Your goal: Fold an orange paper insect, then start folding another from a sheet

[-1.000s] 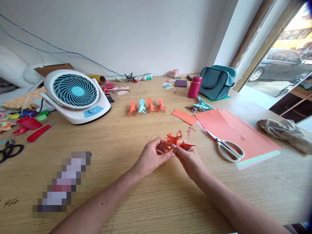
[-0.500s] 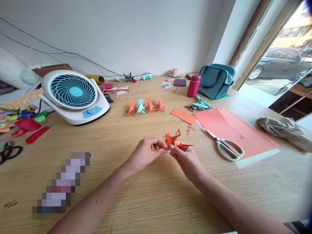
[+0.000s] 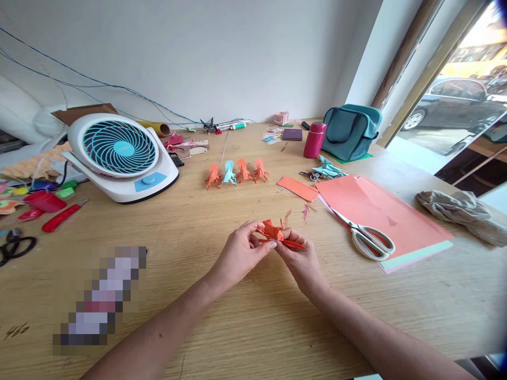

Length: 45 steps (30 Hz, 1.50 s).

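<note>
Between my two hands, just above the table, is an orange folded-paper figure (image 3: 273,231) with thin pointed legs sticking out. My left hand (image 3: 242,248) pinches its left side between thumb and fingers. On the other side my right hand (image 3: 301,258) grips it, and a long pointed flap lies across those fingers. The fingers hide part of the figure's underside. Farther back stands a row of finished paper insects, with an orange one (image 3: 213,176) at the left end and a light blue one (image 3: 228,172) beside it.
White-handled scissors (image 3: 372,243) lie on orange paper sheets (image 3: 396,211) to the right. Orange paper strips (image 3: 297,188) are nearer the middle. A fan (image 3: 122,158) stands at the left, near a red utility knife (image 3: 63,217). A pink bottle (image 3: 315,140) and teal bag (image 3: 350,132) are at the back.
The orange paper figure has turned and dropped slightly between my hands. My right hand has moved a little lower, its fingers now curled closer around the figure.
</note>
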Each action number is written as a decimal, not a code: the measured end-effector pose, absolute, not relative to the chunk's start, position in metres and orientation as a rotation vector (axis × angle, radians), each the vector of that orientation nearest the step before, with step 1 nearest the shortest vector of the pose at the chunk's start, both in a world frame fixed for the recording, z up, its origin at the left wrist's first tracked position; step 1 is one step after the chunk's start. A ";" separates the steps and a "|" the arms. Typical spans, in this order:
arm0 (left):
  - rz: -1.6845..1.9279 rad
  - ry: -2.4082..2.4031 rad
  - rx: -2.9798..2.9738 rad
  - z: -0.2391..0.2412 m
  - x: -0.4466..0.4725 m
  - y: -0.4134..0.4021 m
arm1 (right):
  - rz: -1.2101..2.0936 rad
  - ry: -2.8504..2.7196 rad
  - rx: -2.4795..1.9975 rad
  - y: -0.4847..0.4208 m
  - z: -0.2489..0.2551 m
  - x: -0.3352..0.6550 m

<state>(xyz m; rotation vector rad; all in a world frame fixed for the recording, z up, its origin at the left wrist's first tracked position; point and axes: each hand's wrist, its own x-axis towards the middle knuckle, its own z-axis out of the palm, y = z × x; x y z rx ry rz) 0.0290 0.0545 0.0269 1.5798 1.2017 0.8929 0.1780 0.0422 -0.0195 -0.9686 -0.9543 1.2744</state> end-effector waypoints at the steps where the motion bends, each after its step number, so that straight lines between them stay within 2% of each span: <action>1: 0.915 1.217 1.620 0.023 0.030 0.056 | 1.283 -0.952 -0.966 0.042 -0.020 0.178; 7: 1.087 1.154 1.789 0.016 0.032 0.060 | 1.337 -0.985 -0.951 0.041 -0.022 0.177; 13: 1.164 1.129 1.716 0.025 0.028 0.061 | 1.382 -1.078 -0.861 0.041 -0.018 0.180; 20: 1.043 1.038 1.517 0.025 0.023 0.066 | 1.163 -1.103 -0.856 0.040 -0.015 0.186; 26: 0.934 0.946 1.510 0.025 0.022 0.065 | 1.202 -1.144 -0.840 0.041 -0.018 0.187; 29: 0.895 1.013 1.558 0.030 0.018 0.066 | 1.047 -1.286 -0.850 0.040 -0.012 0.195; 35: 0.764 1.087 1.595 0.040 0.016 0.063 | 0.467 -1.864 -0.771 0.041 0.007 0.214; 39: 0.715 1.072 1.616 0.042 0.015 0.061 | 0.396 -1.924 -0.775 0.040 0.008 0.214; 45: 0.661 1.036 1.672 0.043 0.014 0.062 | 0.465 -1.935 -0.774 0.040 0.008 0.214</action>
